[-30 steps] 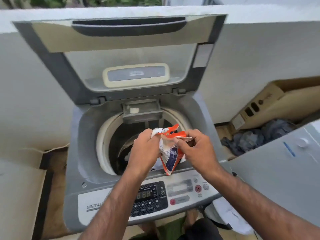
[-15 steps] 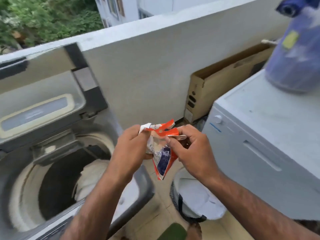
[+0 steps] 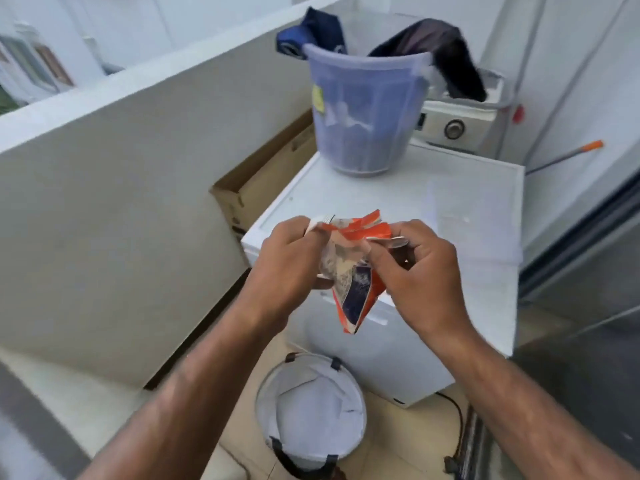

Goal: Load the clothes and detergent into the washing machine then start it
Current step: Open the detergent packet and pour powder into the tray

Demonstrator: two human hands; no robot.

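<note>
White walls close in a narrow balcony-like space, with a low parapet (image 3: 145, 98) running along the left side and pale floor tiles (image 3: 391, 431) below. From the head view, a white chest-like appliance (image 3: 408, 202) stands ahead, and a bluish translucent bucket (image 3: 363, 109) sits on its far top, with dark clothes (image 3: 440, 50) draped over its rim and more cloth showing inside. Behind the bucket is a white machine with a round knob (image 3: 454, 129). A flattened cardboard box (image 3: 263, 174) leans between the parapet and the appliance. On the floor just in front of the appliance stands a round white laundry basket (image 3: 311, 410) with dark handles.

Both hands are raised over the near corner of the appliance. The left hand (image 3: 291, 268) pinches the top left edge of an orange and white detergent packet (image 3: 353, 289), fingers closed on it. The right hand (image 3: 419, 275) grips the packet's upper right edge between thumb and fingers. The packet hangs crumpled between them, its torn top upward. The washing machine itself is out of sight.
</note>
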